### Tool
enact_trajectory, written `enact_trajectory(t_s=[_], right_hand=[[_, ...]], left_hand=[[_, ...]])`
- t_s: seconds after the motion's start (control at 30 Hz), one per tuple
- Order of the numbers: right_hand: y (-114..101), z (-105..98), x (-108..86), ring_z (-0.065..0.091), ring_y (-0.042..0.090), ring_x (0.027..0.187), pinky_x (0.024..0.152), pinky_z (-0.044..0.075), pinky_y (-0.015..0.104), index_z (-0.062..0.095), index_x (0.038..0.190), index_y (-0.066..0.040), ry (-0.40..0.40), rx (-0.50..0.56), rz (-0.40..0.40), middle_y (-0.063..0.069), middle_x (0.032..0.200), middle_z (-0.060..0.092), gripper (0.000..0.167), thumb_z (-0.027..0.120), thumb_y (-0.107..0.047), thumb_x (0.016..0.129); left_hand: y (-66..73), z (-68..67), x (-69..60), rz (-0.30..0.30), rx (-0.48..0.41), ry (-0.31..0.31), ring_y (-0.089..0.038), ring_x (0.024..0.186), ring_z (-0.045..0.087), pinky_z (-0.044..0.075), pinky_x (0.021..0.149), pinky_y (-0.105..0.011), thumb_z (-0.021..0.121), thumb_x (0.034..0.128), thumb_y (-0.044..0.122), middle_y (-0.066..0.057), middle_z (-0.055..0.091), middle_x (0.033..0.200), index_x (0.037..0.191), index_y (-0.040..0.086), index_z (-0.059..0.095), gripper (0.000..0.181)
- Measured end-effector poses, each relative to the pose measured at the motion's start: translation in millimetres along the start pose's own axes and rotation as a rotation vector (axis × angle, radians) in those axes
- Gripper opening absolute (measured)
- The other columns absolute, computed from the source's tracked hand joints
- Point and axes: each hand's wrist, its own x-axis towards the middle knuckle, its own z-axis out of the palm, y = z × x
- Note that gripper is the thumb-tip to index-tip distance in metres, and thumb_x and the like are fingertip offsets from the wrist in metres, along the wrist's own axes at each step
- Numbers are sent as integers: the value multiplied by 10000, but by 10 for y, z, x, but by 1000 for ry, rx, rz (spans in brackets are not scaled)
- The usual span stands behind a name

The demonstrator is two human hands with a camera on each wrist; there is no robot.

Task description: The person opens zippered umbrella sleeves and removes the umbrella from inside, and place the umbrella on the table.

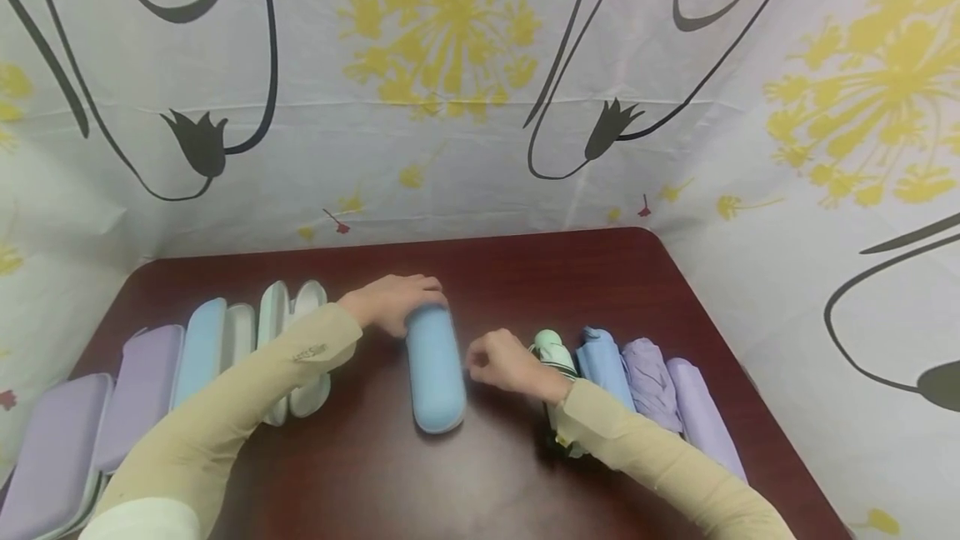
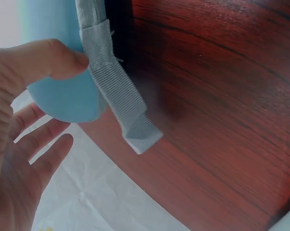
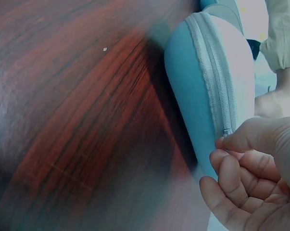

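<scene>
A long light-blue zip case [image 1: 437, 377] stands on its narrow side in the middle of the table. My left hand [image 1: 397, 304] grips its far end; in the left wrist view the thumb [image 2: 58, 60] presses near the zip edge, beside a loose grey fabric tab [image 2: 118, 91]. On the case's right side, my right hand [image 1: 507, 362] pinches the small zip pull between thumb and forefinger, its other fingers curled. The grey zip [image 3: 213, 67] runs along the case edge up to the slider [image 3: 226, 132]. The case's contents are hidden.
At left stand two purple cases [image 1: 56, 448] [image 1: 142, 386], an open light-blue case [image 1: 201, 344] and an open pale-mint case [image 1: 273, 315]. Lying at right are a mint folded umbrella [image 1: 551, 348], a blue one [image 1: 603, 365], a crumpled purple one [image 1: 651, 382] and a smooth lavender roll [image 1: 705, 415]. Patterned cloth [image 1: 450, 165] surrounds the table.
</scene>
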Motion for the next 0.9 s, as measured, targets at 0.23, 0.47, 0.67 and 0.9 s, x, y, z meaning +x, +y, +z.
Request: enact_trajectory(t_s=[0.23, 0.47, 0.67, 0.9], right_hand=[[49, -36, -36, 464, 58, 596, 567, 419, 197, 646, 711, -109, -20, -44, -44, -63, 652, 557, 89, 658, -34, 758], [82, -81, -129, 434, 62, 590, 550, 387, 187, 613, 680, -125, 0, -104, -96, -69, 630, 523, 109, 658, -41, 734], [129, -109, -233, 419, 53, 570, 534, 390, 183, 615, 671, -125, 23, -121, -124, -70, 620, 530, 117, 641, -30, 734], [112, -127, -367, 426, 37, 548, 522, 390, 174, 584, 635, -121, 57, -163, -118, -68, 583, 513, 153, 654, -10, 713]], left_hand=[[-11, 1, -97, -42, -55, -2, -195, 1079, 490, 472, 849, -397, 833, 553, 167, -10, 510, 1207, 1197, 188, 573, 695], [-51, 76, -175, -70, -95, 39, -195, 1053, 494, 473, 844, -380, 831, 543, 213, -22, 519, 1166, 1196, 154, 579, 702], [-68, 138, -211, -102, -104, 62, -180, 1032, 495, 476, 813, -353, 836, 529, 241, -5, 524, 1140, 1183, 147, 587, 707], [-50, 175, -234, -152, -95, 73, -171, 1014, 506, 474, 830, -349, 844, 515, 283, 5, 535, 1117, 1151, 151, 600, 694]])
